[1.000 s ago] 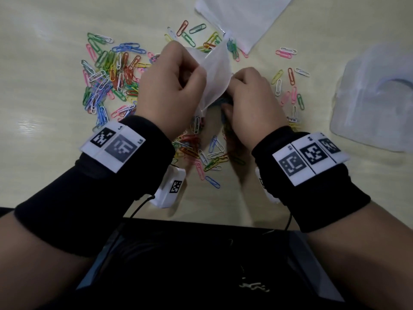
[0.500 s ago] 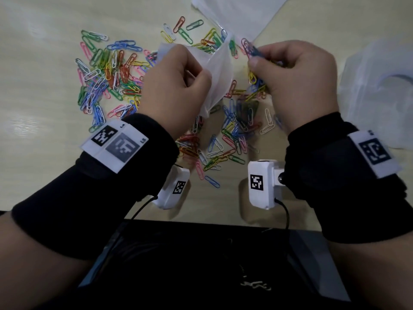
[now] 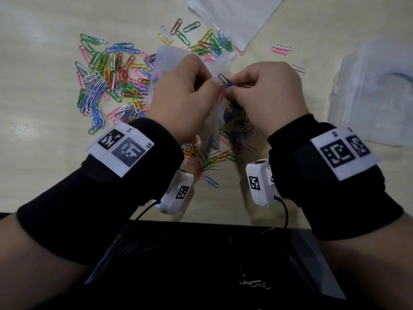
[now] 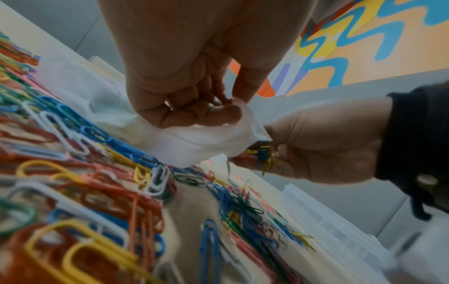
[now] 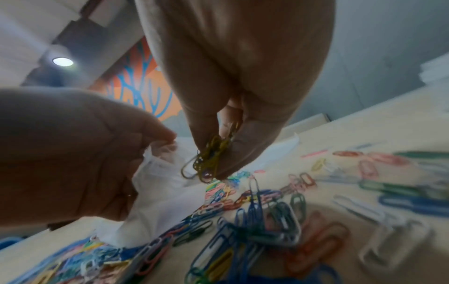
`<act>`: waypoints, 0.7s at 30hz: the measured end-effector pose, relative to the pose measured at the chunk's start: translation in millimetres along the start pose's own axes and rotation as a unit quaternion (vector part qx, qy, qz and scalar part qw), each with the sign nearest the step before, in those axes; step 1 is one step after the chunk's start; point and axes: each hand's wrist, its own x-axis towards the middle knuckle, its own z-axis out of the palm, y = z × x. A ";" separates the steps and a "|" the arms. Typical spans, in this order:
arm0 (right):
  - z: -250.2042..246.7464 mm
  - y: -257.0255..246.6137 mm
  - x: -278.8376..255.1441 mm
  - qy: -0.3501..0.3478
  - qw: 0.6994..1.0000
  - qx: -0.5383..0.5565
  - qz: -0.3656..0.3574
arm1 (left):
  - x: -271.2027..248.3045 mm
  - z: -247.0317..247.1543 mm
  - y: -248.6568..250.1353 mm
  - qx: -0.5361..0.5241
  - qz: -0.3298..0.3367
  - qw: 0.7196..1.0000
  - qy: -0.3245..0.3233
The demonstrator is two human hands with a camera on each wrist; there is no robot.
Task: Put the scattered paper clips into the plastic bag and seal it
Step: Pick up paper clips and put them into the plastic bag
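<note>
Ringing both hands [image 3: 185, 95], paper clips [image 3: 111, 79] litter table [image 3: 40, 108].

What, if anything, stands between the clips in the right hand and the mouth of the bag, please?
Nothing visible does. The right hand pinches a small bunch of clips right beside the bag, whose top edge the left hand grips. Whether the mouth is open wide enough cannot be told.

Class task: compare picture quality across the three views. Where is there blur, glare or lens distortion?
Head view: sharp, with soft glare on the table. Left wrist view: nearest paper clips blurred and stretched; left hand clearer. Right wrist view: clips smeared at the right edge, ceiling lamp flares, right hand dim.
</note>
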 end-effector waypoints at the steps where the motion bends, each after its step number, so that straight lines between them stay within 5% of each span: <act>1: -0.7 -2.9 0.5 -0.005 0.999 -0.030 -0.013 | 0.0 0.7 0.4 0.005 0.000 1.000 -0.003; 6: -6.1 -12.6 1.1 -0.015 0.995 -0.087 -0.043 | 2.8 2.8 -2.4 0.038 0.012 0.999 -0.002; 15: -3.1 -16.0 3.0 -0.110 0.989 0.093 0.040 | 0.9 3.2 -1.4 0.000 -0.003 1.000 -0.005; 21: -5.2 -8.4 -7.1 -0.030 0.996 0.087 -0.013 | 2.4 4.3 -2.9 0.011 -0.008 1.000 0.006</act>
